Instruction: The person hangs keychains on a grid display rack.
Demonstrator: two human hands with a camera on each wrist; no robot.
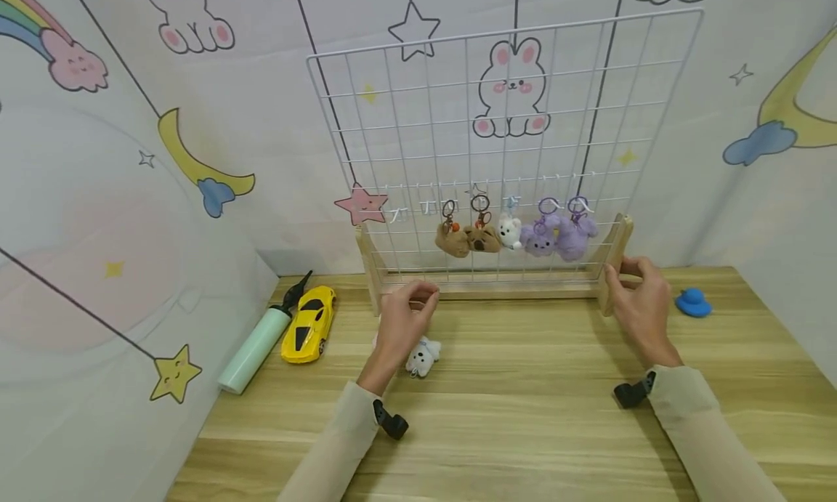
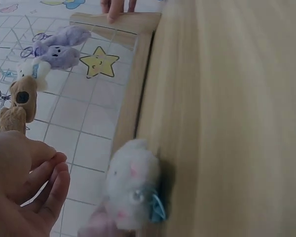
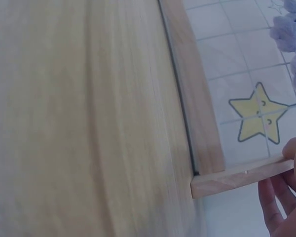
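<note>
No brand, label or readable writing shows on anything here. A white wire grid panel point(image 1: 458, 124) stands upright in a wooden base frame point(image 1: 497, 290) at the back of a wooden table point(image 1: 523, 415), and five plush keychains hang in a row from its hooks: two brown ones point(image 1: 453, 239) point(image 1: 484, 237), one small white one point(image 1: 508, 230) and two purple ones point(image 1: 540, 238) point(image 1: 575, 236). A sixth plush keychain, a white one point(image 1: 422, 357), lies on the table in front of the frame; the left wrist view shows it just beside the frame's front rail, with a pale blue clasp on it. The left hand point(image 1: 404, 320) hovers above and just behind that white plush, near the frame's left end, its fingers loosely curled and holding nothing, as the left wrist view also shows. The right hand point(image 1: 637, 298) grips the upright right end piece point(image 1: 617, 258) of the wooden frame, fingers wrapped round it; the right wrist view shows only fingertips point(image 3: 274, 207) against the end piece. To the left on the table lie one yellow toy car point(image 1: 309, 323) and, just beside it, one mint-green bottle with a black top point(image 1: 258, 342). One small blue hat-shaped object point(image 1: 693, 302) sits on the table to the right of the frame, close to the right hand.
</note>
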